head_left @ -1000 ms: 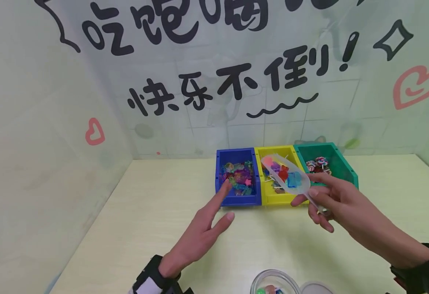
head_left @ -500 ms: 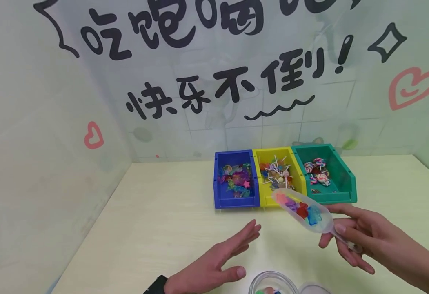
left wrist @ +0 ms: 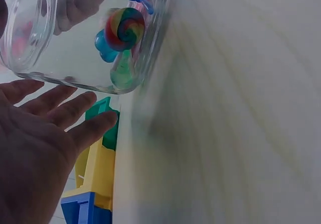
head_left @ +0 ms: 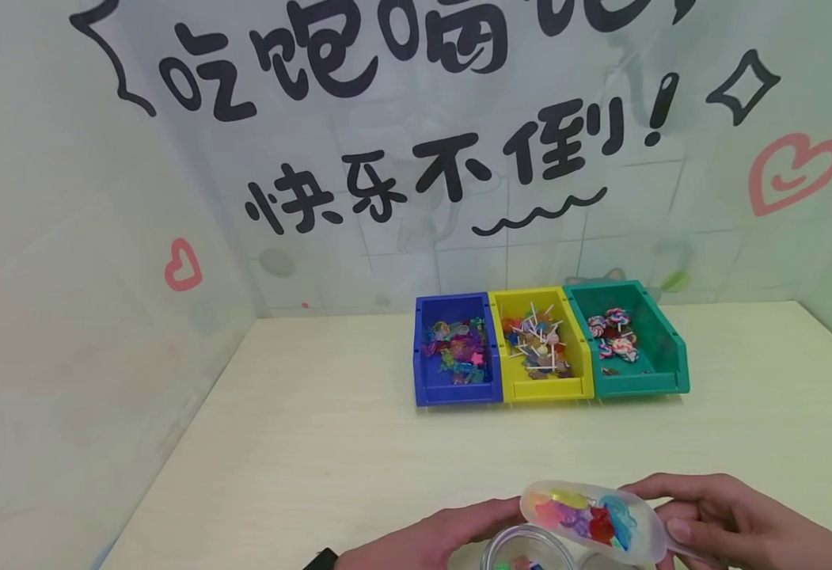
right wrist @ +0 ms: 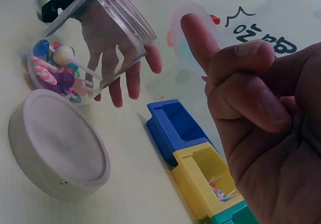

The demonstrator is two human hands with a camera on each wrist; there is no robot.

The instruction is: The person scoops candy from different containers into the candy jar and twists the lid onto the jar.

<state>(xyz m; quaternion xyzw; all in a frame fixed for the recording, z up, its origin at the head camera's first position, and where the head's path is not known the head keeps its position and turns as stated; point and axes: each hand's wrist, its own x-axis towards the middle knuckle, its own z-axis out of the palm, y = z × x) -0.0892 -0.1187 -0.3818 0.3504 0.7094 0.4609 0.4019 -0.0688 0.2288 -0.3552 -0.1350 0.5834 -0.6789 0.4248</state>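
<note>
My right hand (head_left: 711, 526) pinches the handle of a clear plastic scoop (head_left: 586, 518) loaded with colourful translucent pieces. The scoop hovers just above the mouth of a clear glass jar (head_left: 522, 554) at the bottom edge of the head view. The jar (right wrist: 90, 48) holds lollipops and coloured sweets at its bottom. My left hand (head_left: 451, 534) lies beside the jar with straight fingers (left wrist: 60, 111), close to the glass; whether it touches I cannot tell. In the right wrist view my right hand (right wrist: 251, 108) is curled, and the scoop (right wrist: 193, 33) shows behind a finger.
Three bins stand in a row at the back of the table: blue (head_left: 456, 384), yellow (head_left: 547, 388) with stick lollipops, green (head_left: 665, 348) with swirl candies. A round white lid (right wrist: 55, 143) lies by the jar. Walls close off the back and left.
My right hand has carried the loaded scoop from the bins back toward me, to above the jar. My left hand has drawn back from the blue bin to the jar's side.
</note>
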